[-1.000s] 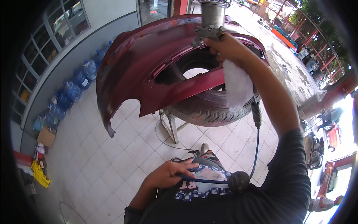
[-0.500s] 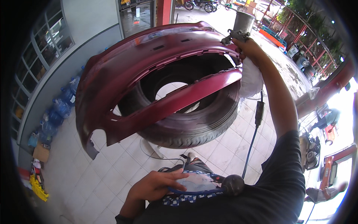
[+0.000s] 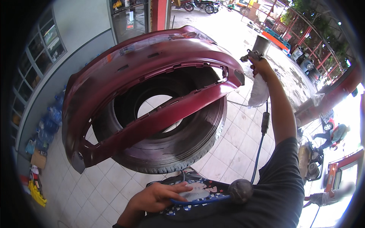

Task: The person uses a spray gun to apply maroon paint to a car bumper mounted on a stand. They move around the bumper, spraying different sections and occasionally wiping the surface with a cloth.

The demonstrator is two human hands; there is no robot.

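The dark red bumper (image 3: 152,76) lies across the tyre (image 3: 178,152), its long axis running near-left to far-right, its far-right end just left of the right hand (image 3: 260,66) closed around the spray gun (image 3: 254,53), while the left hand (image 3: 159,197) pinches the blue hose (image 3: 201,200) close to the body.

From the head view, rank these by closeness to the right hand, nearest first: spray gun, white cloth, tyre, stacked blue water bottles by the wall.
1. Spray gun, gripped in the right hand.
2. White cloth, hanging just below it.
3. Tyre, centre, under the red bumper.
4. Blue water bottles, far left by the wall.
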